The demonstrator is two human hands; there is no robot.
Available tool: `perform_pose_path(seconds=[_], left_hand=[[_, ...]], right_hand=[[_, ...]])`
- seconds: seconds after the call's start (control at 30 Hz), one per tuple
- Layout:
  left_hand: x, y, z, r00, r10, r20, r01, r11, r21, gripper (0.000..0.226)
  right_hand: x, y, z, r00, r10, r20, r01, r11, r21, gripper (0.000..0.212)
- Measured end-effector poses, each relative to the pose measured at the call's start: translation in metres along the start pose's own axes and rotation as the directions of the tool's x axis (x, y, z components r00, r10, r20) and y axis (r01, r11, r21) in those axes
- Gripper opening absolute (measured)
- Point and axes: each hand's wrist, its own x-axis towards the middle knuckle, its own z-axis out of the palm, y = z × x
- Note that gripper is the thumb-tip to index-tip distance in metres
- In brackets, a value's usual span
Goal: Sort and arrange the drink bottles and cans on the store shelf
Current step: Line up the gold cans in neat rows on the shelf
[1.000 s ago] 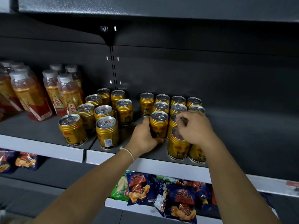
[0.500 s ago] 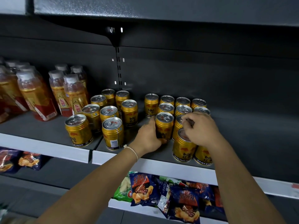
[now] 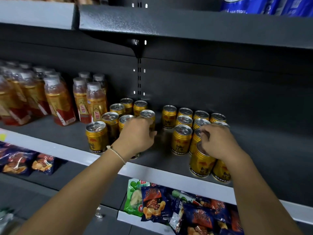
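left hand (image 3: 137,138) fingers curled round a gold can (image 3: 135,155) in the left cluster on the shelf (image 3: 152,172), can mostly hidden. right hand (image 3: 218,143) fingers curled over the top of the front can (image 3: 201,162) in the right cluster. bottles (image 3: 94,102) stand further left. snack bags (image 3: 169,206) below.

Gold cans (image 3: 181,139) with silver tops and red emblems crowd the dark grey shelf (image 3: 271,141); left of them, amber bottles (image 3: 59,100) wear white caps, red-and-gold labels; below, navy-and-orange snack bags (image 3: 153,203).
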Motion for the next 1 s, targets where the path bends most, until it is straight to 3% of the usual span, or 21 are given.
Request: perform_pose_path(seconds=[0.17,0.43,0.63,0.8,1.0], left_hand=[[-0.009,-0.011,0.005,0.998,-0.057,0.017,0.056,0.997,0.056,0.037],[-0.024,-0.032,0.003,0.986,-0.166,-0.01,0.166,0.986,-0.03,0.045],[-0.035,-0.041,0.012,0.973,-0.226,0.05,0.231,0.946,-0.228,0.061],[-0.037,-0.042,0.018,0.97,-0.241,-0.034,0.216,0.916,-0.339,0.073],[-0.034,-0.029,0.025,0.985,-0.171,0.006,0.162,0.922,-0.351,0.088]], right_hand=[[0.004,-0.032,0.006,0.998,-0.051,-0.022,0.05,0.999,-0.017,0.033],[0.007,-0.071,0.029,0.981,-0.177,0.082,0.181,0.982,-0.045,0.031],[0.007,-0.082,0.037,0.988,-0.131,0.076,0.137,0.988,-0.067,0.044],[0.004,-0.087,0.041,0.993,-0.063,0.097,0.075,0.99,-0.122,0.048],[0.012,-0.075,0.027,0.979,-0.09,0.183,0.087,0.996,0.023,0.053]])
